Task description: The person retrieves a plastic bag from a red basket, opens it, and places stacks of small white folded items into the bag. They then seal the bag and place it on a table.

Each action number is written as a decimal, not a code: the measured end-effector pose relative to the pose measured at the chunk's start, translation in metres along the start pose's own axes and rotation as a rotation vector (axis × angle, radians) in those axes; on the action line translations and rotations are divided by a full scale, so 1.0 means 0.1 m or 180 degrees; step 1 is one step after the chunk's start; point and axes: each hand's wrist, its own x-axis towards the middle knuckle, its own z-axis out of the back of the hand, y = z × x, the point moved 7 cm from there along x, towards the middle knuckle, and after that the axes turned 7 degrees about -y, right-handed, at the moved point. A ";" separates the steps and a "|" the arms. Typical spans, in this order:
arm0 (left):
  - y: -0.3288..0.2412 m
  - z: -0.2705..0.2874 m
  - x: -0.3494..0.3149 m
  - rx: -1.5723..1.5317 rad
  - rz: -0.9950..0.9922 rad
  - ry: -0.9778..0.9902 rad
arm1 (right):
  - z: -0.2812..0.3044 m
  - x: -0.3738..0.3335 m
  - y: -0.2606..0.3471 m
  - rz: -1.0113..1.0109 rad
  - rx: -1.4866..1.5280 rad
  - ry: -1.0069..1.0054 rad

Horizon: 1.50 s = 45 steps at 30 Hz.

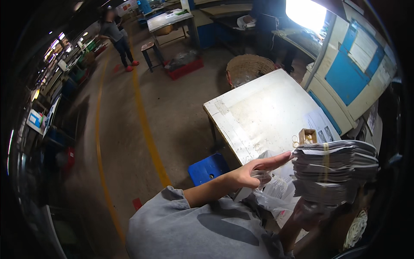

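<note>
I am holding my left hand (258, 169) out flat, fingers straight and together, gripping nothing; its fingertips are just beside the left edge of the stack of papers (334, 172). My right hand (308, 213) is underneath that stack, propping it up from below, but it is blurred and mostly hidden, so I cannot tell how the fingers are closing. The stack is thick, grey and bound by a thin yellowish band, and it is hanging over the near edge of the white table (258, 112). A small brown box (307, 136) is sitting on the table just behind the stack. Crumpled clear plastic bags (274, 190) are lying below the stack. A blue stool (208, 168) is standing left of the table.
</note>
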 end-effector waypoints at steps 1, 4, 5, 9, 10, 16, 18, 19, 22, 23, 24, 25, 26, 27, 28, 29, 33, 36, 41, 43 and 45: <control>-0.01 0.00 -0.01 0.0006 0.0019 -0.0074 | 0.00 -0.04 -0.03 0.0111 0.0051 -0.0054; -0.08 0.10 0.01 -0.0060 -0.0002 -0.0288 | -0.10 -0.19 -0.11 0.0480 0.0371 -0.0144; -0.02 0.14 -0.01 -0.0137 0.0148 -0.0454 | -0.12 -0.26 -0.13 0.0579 0.0470 -0.0127; 0.07 0.32 0.00 0.0060 0.0056 -0.0619 | -0.30 -0.62 -0.24 0.0586 -0.0412 0.0661; 0.09 0.36 0.02 0.0301 -0.0027 -0.0677 | -0.29 -0.67 -0.26 0.0560 -0.0533 0.0733; 0.03 0.32 -0.02 0.0039 -0.0189 -0.0432 | 0.17 -0.42 -0.64 -0.0594 -0.0510 -0.0777; -0.02 0.26 -0.01 0.0160 -0.0081 -0.0277 | 0.42 -0.27 -0.77 -0.1191 -0.0303 -0.1446; -0.09 0.21 -0.01 0.0163 -0.0204 -0.0127 | 0.53 -0.20 -0.80 -0.1362 0.0131 -0.1718; -0.16 0.21 0.01 0.0453 -0.0179 -0.0333 | 0.84 -0.09 -0.83 -0.1966 0.0779 -0.2431; -0.19 0.22 0.02 0.0479 -0.0228 -0.0403 | 0.88 -0.07 -0.81 -0.2064 0.1188 -0.2560; -0.20 0.22 0.03 0.0498 -0.0168 -0.0437 | 0.90 -0.04 -0.79 -0.2144 0.1616 -0.2614; -0.20 0.21 0.04 0.0553 -0.0145 -0.0428 | 0.89 -0.02 -0.76 -0.2224 0.2067 -0.2592; -0.20 0.19 0.06 0.0596 -0.0156 -0.0409 | 0.85 0.00 -0.73 -0.2312 0.2459 -0.2587; -0.21 0.16 0.08 0.0612 -0.0187 -0.0394 | 0.79 0.02 -0.68 -0.2423 0.2833 -0.2456; -0.20 0.13 0.10 0.0709 -0.0164 -0.0349 | 0.69 0.03 -0.64 -0.2543 0.3165 -0.2337; -0.20 0.08 0.12 0.0780 -0.0162 -0.0313 | 0.60 0.04 -0.59 -0.2672 0.3434 -0.2190; -0.24 -0.04 0.12 0.0883 -0.0107 -0.0070 | 0.20 0.14 -0.36 -0.3099 0.4101 -0.1551; -0.32 -0.06 0.06 0.0894 -0.0106 -0.0018 | 0.01 0.32 -0.16 -0.3116 0.4136 -0.1118; -0.31 -0.03 0.01 0.0766 -0.0048 0.0005 | -0.08 0.90 0.04 -0.2615 0.3178 -0.0351; -0.27 0.00 0.07 0.0802 -0.0130 -0.0070 | -0.07 1.09 0.17 -0.2157 0.2452 -0.0151; -0.23 0.07 0.11 0.0795 -0.0165 -0.0160 | -0.14 1.23 0.42 -0.1231 0.1580 0.0278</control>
